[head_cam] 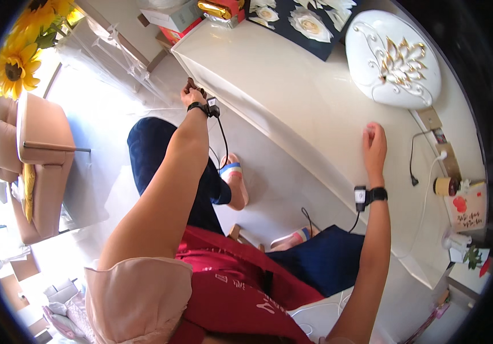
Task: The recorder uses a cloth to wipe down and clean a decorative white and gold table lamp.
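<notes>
My left hand (pixel 193 95) is out past the front edge of the long white table (pixel 268 81), above the floor. Its fingers are closed around a small dark brown object (pixel 191 82), mostly hidden by the hand, so its kind is unclear. Over the tabletop on the other side is my right hand (pixel 374 144), its fingers loosely curled. Nothing shows in it, but the inside of the fingers is partly hidden. Each wrist wears a black strap with a small cabled box: the left box (pixel 213 107) and the right box (pixel 360 198).
A white vase (pixel 394 60) with gold leaf relief stands at the table's back. A black plug (pixel 415 180) lies on a cord near wall sockets (pixel 429 119). A dark panel with white roses (pixel 311 26) and boxes (pixel 173 15) occupy the far end. A tan armchair (pixel 44 129) stands left.
</notes>
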Demonstrator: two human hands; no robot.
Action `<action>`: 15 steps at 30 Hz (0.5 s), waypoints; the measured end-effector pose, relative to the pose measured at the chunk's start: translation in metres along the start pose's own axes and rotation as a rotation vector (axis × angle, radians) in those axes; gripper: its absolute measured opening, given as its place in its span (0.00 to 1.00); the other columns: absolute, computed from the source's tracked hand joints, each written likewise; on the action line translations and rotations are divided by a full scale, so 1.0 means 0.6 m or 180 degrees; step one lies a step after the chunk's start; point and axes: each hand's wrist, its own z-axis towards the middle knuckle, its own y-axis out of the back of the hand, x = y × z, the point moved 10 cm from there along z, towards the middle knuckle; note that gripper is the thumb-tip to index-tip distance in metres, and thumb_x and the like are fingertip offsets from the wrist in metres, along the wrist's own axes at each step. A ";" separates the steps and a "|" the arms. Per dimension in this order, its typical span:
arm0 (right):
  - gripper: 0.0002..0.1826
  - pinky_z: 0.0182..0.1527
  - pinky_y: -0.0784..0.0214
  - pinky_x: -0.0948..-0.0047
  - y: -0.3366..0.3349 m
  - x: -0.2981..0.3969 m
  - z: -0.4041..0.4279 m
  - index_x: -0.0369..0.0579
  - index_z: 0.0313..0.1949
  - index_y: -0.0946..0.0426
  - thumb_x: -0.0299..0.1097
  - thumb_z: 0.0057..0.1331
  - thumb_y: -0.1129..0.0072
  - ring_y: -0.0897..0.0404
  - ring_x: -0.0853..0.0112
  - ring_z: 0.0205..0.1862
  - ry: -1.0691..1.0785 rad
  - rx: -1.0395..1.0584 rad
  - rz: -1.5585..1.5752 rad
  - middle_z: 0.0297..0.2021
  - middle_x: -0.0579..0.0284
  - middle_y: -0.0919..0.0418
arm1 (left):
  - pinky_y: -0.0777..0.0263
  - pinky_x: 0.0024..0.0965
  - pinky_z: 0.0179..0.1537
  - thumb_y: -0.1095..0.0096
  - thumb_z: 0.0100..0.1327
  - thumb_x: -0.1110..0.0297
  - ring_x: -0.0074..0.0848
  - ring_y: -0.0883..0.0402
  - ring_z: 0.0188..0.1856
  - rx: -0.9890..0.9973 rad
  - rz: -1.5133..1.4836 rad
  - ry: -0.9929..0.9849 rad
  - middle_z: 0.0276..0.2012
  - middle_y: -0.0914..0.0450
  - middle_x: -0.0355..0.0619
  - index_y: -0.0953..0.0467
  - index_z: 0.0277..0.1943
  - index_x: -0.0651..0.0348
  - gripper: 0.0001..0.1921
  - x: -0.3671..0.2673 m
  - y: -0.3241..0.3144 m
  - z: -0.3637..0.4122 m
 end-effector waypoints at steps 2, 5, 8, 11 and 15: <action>0.10 0.50 0.27 0.60 -0.006 0.003 -0.001 0.41 0.53 0.27 0.28 0.75 0.46 0.21 0.55 0.45 0.0015 -0.0346 -0.0786 0.46 0.51 0.22 | 0.23 0.31 0.28 0.51 0.78 0.75 0.25 0.19 0.29 0.0167 0.0074 -0.0177 0.39 0.17 0.42 0.24 0.56 0.54 0.10 -0.007 -0.004 0.047; 0.10 0.51 0.29 0.59 -0.020 0.014 0.010 0.41 0.53 0.28 0.28 0.75 0.48 0.22 0.54 0.45 0.0104 -0.0477 -0.0753 0.46 0.50 0.22 | 0.23 0.29 0.29 0.49 0.78 0.76 0.24 0.19 0.29 0.0099 0.0246 -0.0483 0.39 0.17 0.42 0.24 0.56 0.58 0.10 -0.029 0.011 0.129; 0.09 0.50 0.29 0.58 -0.016 -0.008 0.000 0.40 0.52 0.29 0.28 0.75 0.49 0.22 0.54 0.44 -0.0313 -0.0229 -0.0651 0.44 0.50 0.23 | 0.22 0.29 0.30 0.47 0.77 0.77 0.25 0.19 0.30 0.0109 0.0587 -0.0295 0.40 0.16 0.43 0.23 0.57 0.62 0.10 0.038 -0.005 0.123; 0.07 0.48 0.29 0.62 -0.006 -0.015 -0.005 0.41 0.50 0.29 0.28 0.76 0.50 0.24 0.59 0.42 -0.0483 -0.0150 -0.0734 0.42 0.52 0.24 | 0.19 0.30 0.35 0.46 0.76 0.80 0.26 0.16 0.35 0.0124 0.0887 -0.0068 0.44 0.15 0.44 0.23 0.61 0.64 0.14 0.115 -0.023 0.107; 0.09 0.50 0.30 0.57 -0.029 0.004 0.016 0.40 0.52 0.30 0.27 0.75 0.49 0.22 0.54 0.46 -0.0457 -0.0104 -0.0592 0.44 0.50 0.24 | 0.19 0.33 0.50 0.45 0.73 0.84 0.32 0.17 0.53 0.0267 0.0789 -0.0211 0.56 0.18 0.46 0.26 0.69 0.65 0.22 0.159 0.004 0.187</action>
